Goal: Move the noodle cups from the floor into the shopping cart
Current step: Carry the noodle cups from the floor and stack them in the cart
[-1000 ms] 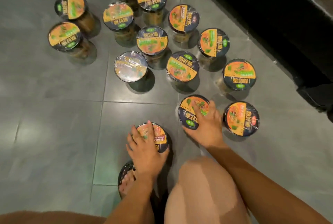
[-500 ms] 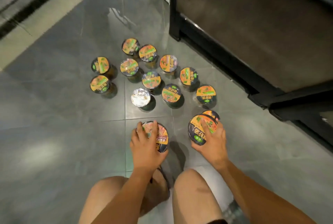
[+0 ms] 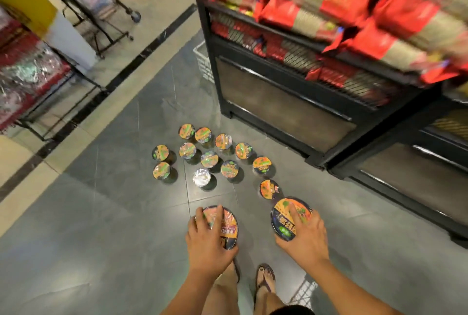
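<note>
Grey tiled floor (image 3: pixel 101 238) lies under both hands, and each hand holds one noodle cup from above. The left hand (image 3: pixel 209 243) is clamped on the left cup (image 3: pixel 229 228), with fingers spread over the lid and curled down past the rim and the thumb on the near side. The right hand (image 3: pixel 306 238) grips the right cup (image 3: pixel 285 223) the same way, with one finger laid straight across the lid.

This top grip suits a wide, flat lid. The rim gives the fingers a ledge, and the cup hangs upright so its contents do not tip. Both held cups look much larger than the others, so I judge them to be up off the floor and close to the body.

Ahead of the hands, twelve floor cups (image 3: pixel 229 169) stand upright in a loose cluster, and the nearest cup (image 3: pixel 269 189) is just beyond the right hand. Beyond and to the right of that hand stands a dark shelf unit (image 3: pixel 278 102) piled with red packets (image 3: pixel 354 5).

Under the right forearm a patch of wire mesh (image 3: pixel 302 289) shows. It may be the shopping cart, but I cannot tell. If it is, the next move is to turn back and lower both cups into it, and most of the task remains.
</note>
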### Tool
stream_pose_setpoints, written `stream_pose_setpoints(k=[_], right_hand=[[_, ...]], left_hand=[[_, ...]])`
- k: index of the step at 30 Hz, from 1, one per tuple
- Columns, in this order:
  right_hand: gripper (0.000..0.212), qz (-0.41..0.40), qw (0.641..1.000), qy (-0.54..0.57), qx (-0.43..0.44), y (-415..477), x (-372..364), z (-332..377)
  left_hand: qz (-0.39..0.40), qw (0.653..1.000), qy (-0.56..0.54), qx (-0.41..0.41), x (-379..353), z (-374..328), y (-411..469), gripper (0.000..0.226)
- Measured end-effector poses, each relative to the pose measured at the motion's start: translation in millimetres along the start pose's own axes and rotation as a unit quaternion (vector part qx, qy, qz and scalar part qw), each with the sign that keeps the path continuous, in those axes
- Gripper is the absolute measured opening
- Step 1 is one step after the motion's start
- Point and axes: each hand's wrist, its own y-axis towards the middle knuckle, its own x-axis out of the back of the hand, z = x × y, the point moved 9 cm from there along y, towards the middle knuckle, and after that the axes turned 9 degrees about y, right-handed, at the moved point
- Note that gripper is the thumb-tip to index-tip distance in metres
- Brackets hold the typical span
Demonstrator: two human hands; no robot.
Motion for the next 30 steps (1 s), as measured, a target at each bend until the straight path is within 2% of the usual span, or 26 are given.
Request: stream_pose_setpoints(k=[3,7,11,14,17,19,23,27,30], right_hand=[[0.099,-0.005,0.999,0.003,-0.032,-32.0,25.5,-16.2],[0.100,-0.036,0.997,0.025,-0.069,-60.0,45.2,-37.4],[0.099,-0.070,0.988,0.051,-0.131,-79.8,54.6,-57.7],[0.099,-0.113,0.971,0.091,-0.192,-101.5,56.2,-69.2],[0.098,-0.156,0.944,0.129,-0.262,-131.2,48.8,-80.2],[0.097,-0.181,0.924,0.158,-0.298,-153.8,42.7,-84.5],[0.098,-0.164,0.893,0.178,-0.380,-196.9,25.0,-94.0],[0.100,-0.153,0.876,0.172,-0.424,-242.2,10.8,-102.4],[0.103,-0.210,0.843,0.186,-0.459,-289.9,4.0,-118.5]], left_hand=[[0.012,1.000,0.020,-0.021,16.8,-14.2,-20.1,0.102],[0.039,0.990,0.072,-0.111,25.3,-45.8,-33.0,0.100],[0.008,0.979,0.094,-0.181,33.5,-74.6,-18.5,0.102],[0.043,0.962,0.123,-0.241,32.7,-97.7,-4.0,0.102],[0.019,0.946,0.136,-0.293,43.9,-122.1,3.6,0.103],[0.024,0.928,0.157,-0.337,44.8,-139.3,1.8,0.101],[0.031,0.877,0.201,-0.436,35.2,-178.4,-12.2,0.100],[0.057,0.829,0.224,-0.509,10.3,-215.3,-38.1,0.101],[0.062,0.789,0.257,-0.554,-6.5,-243.4,-76.3,0.101]])
